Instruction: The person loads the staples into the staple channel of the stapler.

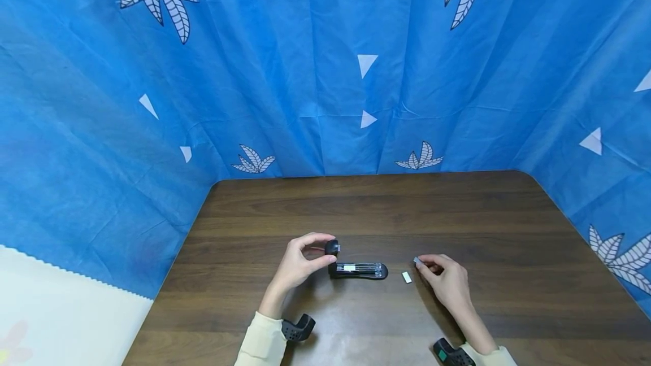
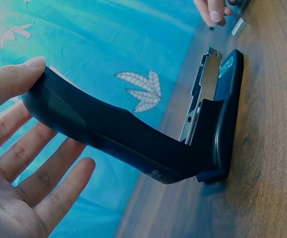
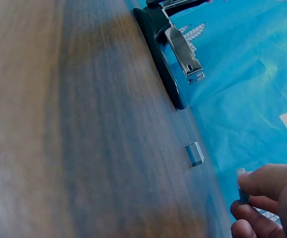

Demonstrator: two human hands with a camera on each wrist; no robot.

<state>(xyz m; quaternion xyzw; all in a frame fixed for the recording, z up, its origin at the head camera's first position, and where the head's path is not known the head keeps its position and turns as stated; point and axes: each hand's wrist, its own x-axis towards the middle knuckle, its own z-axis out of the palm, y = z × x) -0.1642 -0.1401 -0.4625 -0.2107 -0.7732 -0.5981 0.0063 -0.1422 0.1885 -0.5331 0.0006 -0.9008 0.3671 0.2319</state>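
Observation:
A black stapler (image 1: 358, 271) stands on the table with its top arm (image 2: 103, 124) swung up and the metal staple channel (image 2: 202, 89) exposed. My left hand (image 1: 300, 261) pinches the raised end of that arm between thumb and fingers. To the right of the stapler, my right hand (image 1: 447, 278) pinches a small strip of staples (image 3: 242, 191) between thumb and fingertips, held up off the table. A second strip of staples (image 1: 406, 277) lies on the table between the stapler and my right hand.
The brown wooden table (image 1: 244, 208) reaches back to a blue curtain (image 1: 285, 72) with white leaf prints, which also hangs along both sides. A cream cloth (image 1: 61, 309) hangs at the left.

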